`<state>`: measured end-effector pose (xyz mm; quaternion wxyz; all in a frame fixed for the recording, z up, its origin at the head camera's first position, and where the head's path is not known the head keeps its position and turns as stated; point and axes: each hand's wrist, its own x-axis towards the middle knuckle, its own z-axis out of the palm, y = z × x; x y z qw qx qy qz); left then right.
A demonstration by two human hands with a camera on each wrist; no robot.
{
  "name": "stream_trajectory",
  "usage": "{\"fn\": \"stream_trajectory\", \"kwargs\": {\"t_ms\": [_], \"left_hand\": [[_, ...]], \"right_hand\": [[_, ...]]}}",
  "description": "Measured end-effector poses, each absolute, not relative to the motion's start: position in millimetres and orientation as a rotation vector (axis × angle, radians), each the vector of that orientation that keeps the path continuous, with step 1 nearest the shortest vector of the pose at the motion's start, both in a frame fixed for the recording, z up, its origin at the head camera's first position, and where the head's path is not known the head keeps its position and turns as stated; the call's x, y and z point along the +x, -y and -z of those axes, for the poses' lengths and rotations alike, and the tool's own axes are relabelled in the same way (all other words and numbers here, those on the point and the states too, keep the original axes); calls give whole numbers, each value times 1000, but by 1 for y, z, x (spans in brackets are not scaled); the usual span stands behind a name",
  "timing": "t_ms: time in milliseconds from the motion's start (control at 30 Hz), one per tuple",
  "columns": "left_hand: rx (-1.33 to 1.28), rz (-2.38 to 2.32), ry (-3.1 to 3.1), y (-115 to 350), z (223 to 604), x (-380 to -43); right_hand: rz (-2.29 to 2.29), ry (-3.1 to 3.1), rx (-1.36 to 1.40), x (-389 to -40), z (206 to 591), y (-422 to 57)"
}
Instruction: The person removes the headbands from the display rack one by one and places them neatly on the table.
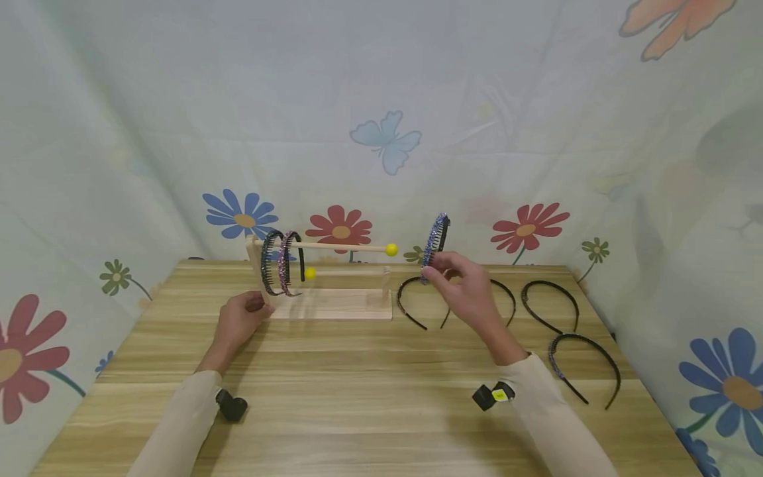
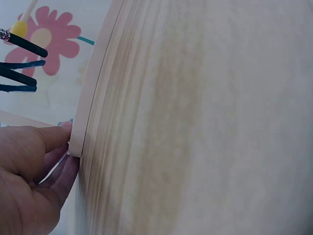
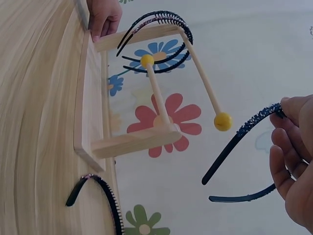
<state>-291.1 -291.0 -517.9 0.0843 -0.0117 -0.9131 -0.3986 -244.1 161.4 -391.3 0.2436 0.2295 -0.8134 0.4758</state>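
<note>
Blue-glittered headband (image 1: 430,243) is hanging in the air right of the upper rod's yellow ball (image 1: 391,250), and your right hand (image 1: 467,291) is pinching it between thumb and fingers. Your left hand (image 1: 240,319) is clamping the wooden stand (image 1: 328,305) at its base's left corner. Two headbands (image 1: 282,265) are hanging on the upper rod (image 1: 346,248); others (image 1: 587,339) are lying on the table (image 1: 357,397).

Blue glittered headband (image 1: 431,247): nearly upright, held in right hand (image 1: 469,291) | wooden rack (image 1: 328,305): left hand (image 1: 240,317) pinches its end | two headbands (image 1: 283,265): hang on upper rod (image 1: 346,248)
</note>
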Motion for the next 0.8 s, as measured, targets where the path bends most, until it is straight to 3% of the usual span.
{"fn": "stream_trajectory", "kwargs": {"t_ms": [800], "left_hand": [[-26,1197,2732,290,517,-290]], "right_hand": [[-1224,2296,418,-234,409,-199]]}}
